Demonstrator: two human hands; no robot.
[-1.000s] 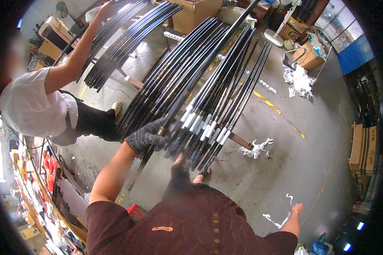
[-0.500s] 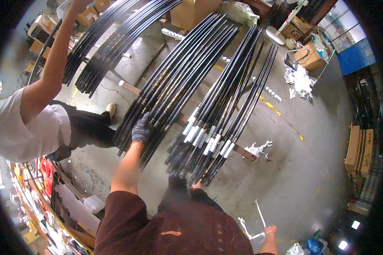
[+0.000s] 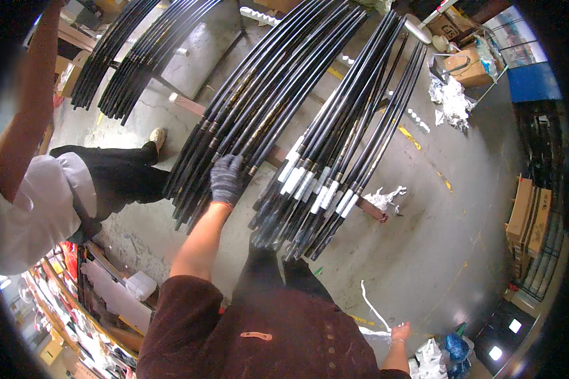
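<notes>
My left hand point(image 3: 226, 182), in a dark grey knitted glove, closes around the near end of a long black pole point(image 3: 257, 142) at the right side of the middle bundle. Just right of it lies another bundle of black poles point(image 3: 360, 120), several with white wrapped bands point(image 3: 292, 180) near their close ends. Low on the right, my bare right hand point(image 3: 400, 331) is closed on a thin white strip point(image 3: 374, 307) that hangs in a loose loop. The fingertips of the left hand are partly lost against the dark poles.
A co-worker in a white shirt point(image 3: 50, 189) stands at the left, one arm raised. Further poles point(image 3: 148, 63) rest beyond. A brown rack bar point(image 3: 373, 210) sticks out beneath the bundles. White scraps point(image 3: 452, 104) and cardboard boxes point(image 3: 530, 218) are on the right.
My left hand has shifted slightly right and up along the poles. The right hand still holds the white strip, which has swung. The co-worker's raised arm has moved left, and the view has shifted.
</notes>
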